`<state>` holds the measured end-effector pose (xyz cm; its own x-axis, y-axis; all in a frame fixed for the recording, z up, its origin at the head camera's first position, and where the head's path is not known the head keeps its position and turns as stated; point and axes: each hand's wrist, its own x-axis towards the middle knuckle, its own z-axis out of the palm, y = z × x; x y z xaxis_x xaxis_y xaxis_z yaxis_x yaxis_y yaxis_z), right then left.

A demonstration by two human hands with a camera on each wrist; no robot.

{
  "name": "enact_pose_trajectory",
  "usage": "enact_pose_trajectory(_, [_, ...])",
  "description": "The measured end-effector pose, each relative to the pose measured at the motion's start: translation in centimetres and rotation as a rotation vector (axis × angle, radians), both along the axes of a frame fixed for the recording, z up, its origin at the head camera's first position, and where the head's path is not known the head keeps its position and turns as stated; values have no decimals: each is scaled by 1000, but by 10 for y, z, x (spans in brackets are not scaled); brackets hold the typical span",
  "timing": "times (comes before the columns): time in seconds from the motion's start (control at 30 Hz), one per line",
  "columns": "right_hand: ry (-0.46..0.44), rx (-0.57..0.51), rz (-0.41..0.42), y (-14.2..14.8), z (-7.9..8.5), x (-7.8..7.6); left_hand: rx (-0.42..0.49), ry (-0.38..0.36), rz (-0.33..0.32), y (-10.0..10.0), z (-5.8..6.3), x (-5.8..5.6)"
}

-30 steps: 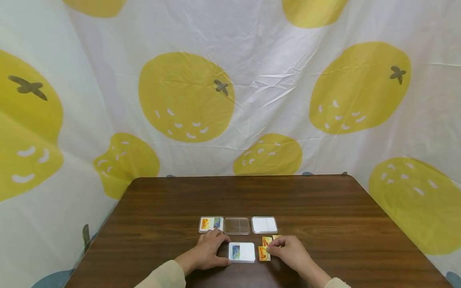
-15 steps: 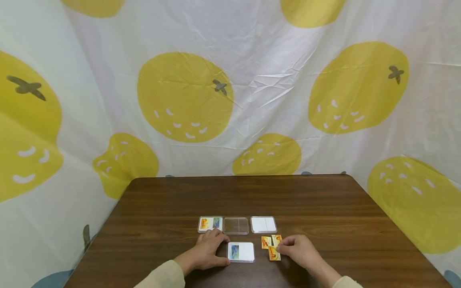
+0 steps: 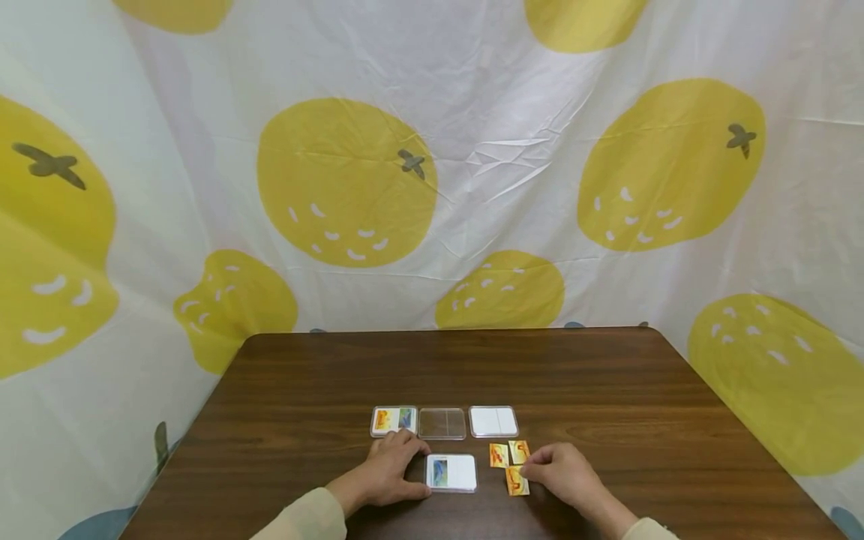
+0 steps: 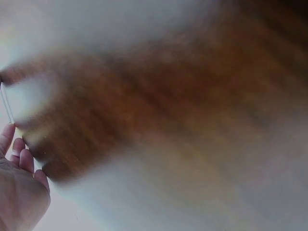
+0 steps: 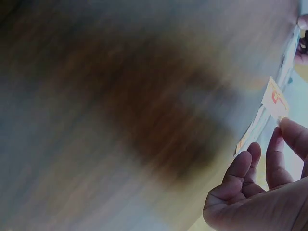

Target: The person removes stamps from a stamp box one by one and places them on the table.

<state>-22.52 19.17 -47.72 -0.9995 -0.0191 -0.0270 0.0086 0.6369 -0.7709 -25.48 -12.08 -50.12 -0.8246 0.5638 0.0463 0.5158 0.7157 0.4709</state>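
My left hand (image 3: 388,469) holds a clear, flat card case (image 3: 463,472) by its left edge, thumb and forefinger at the two corners. Inside the case lies a white insert with a small blue-green picture on its left half; its right half is blank white. Between thumb and forefinger, my right hand (image 3: 563,472) pinches a small orange picture card (image 3: 517,484) by its upper right part. In the right wrist view this card (image 5: 275,100) shows at the fingertips. Two similar orange cards (image 3: 498,455) lie just behind it.
Three more flat cases stand in a row behind: one with orange and blue pictures (image 3: 394,421) at left, a transparent one (image 3: 442,424) in the middle, and a white one (image 3: 493,421) at right. A brown wooden table (image 3: 445,367) ends at a fruit-patterned cloth (image 3: 378,300).
My right hand has moved the pinched orange card rightward, away from the case, then slightly nearer to me. The two orange cards behind it now show more. My left hand stays on the case.
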Motion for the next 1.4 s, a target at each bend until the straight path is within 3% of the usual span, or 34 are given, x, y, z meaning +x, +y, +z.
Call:
enact_pose_trajectory(0.2, [40,57,16,-11,-2,4,-8,-8,7,0,-1,-1])
enact_pose_trajectory(0.47, [68,131,-30,-22,-4,7,1,4,-3,0,0,1])
enact_pose_trajectory(1.03, [76,205,-47,-27,-8,8,-1,11,1,0,1,3])
enact_pose_trajectory(1.4, [56,190,-54,-25,-8,7,1,9,3,1,2,4])
